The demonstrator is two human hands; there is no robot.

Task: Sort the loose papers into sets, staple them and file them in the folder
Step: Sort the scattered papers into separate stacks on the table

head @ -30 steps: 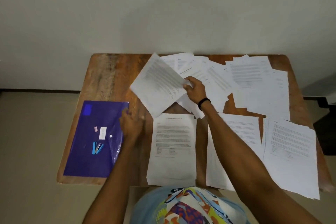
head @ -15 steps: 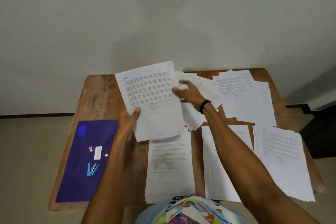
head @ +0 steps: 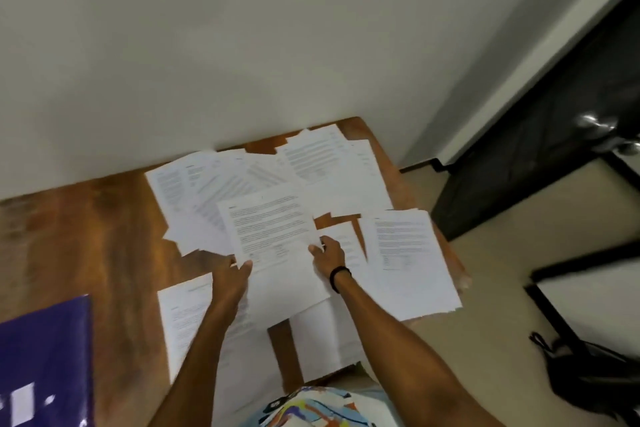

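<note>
Head view: printed white sheet (head: 273,246), flat, pinched by both hands.

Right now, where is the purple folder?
In the head view, the purple folder lies lower left on the wooden table, left of the nearest paper pile.

Sheet (head: 273,239): we hold it with left hand (head: 230,270) and right hand (head: 329,253), among scattered papers (head: 332,170).
Folder (head: 45,357): purple, near left.
</note>
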